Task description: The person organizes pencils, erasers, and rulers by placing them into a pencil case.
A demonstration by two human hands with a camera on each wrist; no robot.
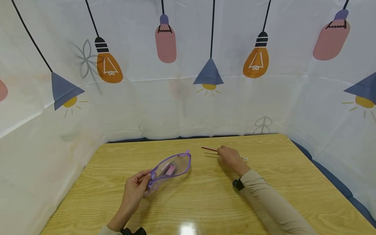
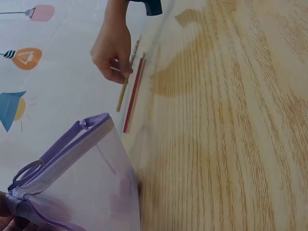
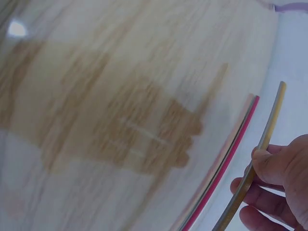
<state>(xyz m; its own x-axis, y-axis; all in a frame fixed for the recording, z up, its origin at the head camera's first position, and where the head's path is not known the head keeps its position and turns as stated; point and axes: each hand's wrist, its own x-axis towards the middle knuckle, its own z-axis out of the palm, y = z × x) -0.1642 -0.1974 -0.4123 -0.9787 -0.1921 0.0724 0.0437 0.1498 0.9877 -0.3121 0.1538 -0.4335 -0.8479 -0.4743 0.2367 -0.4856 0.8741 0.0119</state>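
My left hand [image 1: 133, 189] grips one end of a purple-edged mesh zip pouch [image 1: 176, 175] over the left half of the table. The pouch gapes open, and pink blocks [image 1: 170, 170] show inside it. Farther right, my right hand [image 1: 232, 160] pinches a gold-coloured pencil [image 3: 274, 115] between thumb and fingers, close over the table. Alongside it a red pencil [image 3: 219, 168] lies on the wood, roughly parallel. In the head view the right hand covers the middle of both pencils. Only the fingertips of the left hand show in the left wrist view.
The wood-grain table [image 1: 188, 202] reaches back to a white curtain [image 1: 182, 107] printed with lamps and bulbs. Dark blue fabric [image 1: 332, 179] runs along its right side. Each wrist wears a black device [image 1: 238, 184].
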